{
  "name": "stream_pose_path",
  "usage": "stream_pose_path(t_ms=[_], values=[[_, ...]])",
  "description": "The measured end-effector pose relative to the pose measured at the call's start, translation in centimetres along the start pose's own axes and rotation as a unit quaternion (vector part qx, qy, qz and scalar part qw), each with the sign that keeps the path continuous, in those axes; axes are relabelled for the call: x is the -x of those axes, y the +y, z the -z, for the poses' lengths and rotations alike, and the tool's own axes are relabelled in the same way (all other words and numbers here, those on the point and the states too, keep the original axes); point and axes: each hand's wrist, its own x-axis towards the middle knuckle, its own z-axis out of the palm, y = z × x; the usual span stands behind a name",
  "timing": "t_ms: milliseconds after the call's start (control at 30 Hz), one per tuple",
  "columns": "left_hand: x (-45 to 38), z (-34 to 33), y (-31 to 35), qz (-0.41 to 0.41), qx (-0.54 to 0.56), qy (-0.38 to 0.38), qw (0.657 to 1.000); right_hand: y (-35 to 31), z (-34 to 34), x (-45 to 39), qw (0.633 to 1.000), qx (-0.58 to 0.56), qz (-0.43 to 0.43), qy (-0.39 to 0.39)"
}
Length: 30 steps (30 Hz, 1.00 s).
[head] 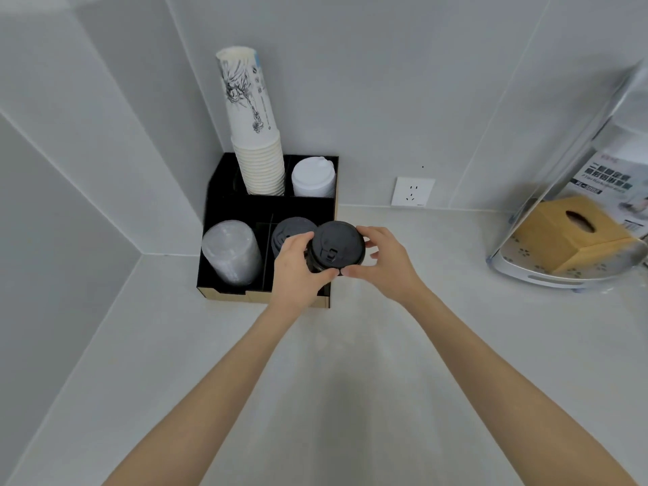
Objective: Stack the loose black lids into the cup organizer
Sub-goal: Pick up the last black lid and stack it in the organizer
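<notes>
A: Black lids (337, 248), one short stack; location?
B: Clamped between left hand (298, 271) and right hand (382, 264), thumbs nearly touching below, just right of the cup organizer (217, 261).
A: Orientation?
B: Tops up toward the camera, stack axis roughly upright. Target compartment's black lid stack (285, 233) lies immediately left; left hand nearer.

On your right, a tan wooden tissue box (575, 236) sits under a clear plastic rack (547, 271); a white wall socket (413, 191) faces you.
</notes>
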Motion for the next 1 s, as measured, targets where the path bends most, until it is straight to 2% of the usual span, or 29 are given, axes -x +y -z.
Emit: stream_pose_path(t_ms=[167, 400, 667, 1000], values=[[-1.6, 2.9, 0.1, -0.010, 0.007, 0.018, 1.000, -2.5, -1.1, -1.9, 0.999, 0.004, 0.031, 0.005], [-3.8, 4.8, -1.8, 0.013, 0.015, 0.014, 1.000, -3.8, -2.9, -4.0, 1.000, -0.006, 0.023, 0.000], [-5.0, 4.3, -4.8, 0.052, 0.012, -0.010, 0.999, -2.5, -5.2, -5.6, 1.000, 0.001, -0.007, -0.013], [-5.1, 3.7, -6.1, 0.055, 0.006, -0.015, 0.998, -1.1, -6.4, -6.3, 0.999, 0.009, -0.031, -0.026]])
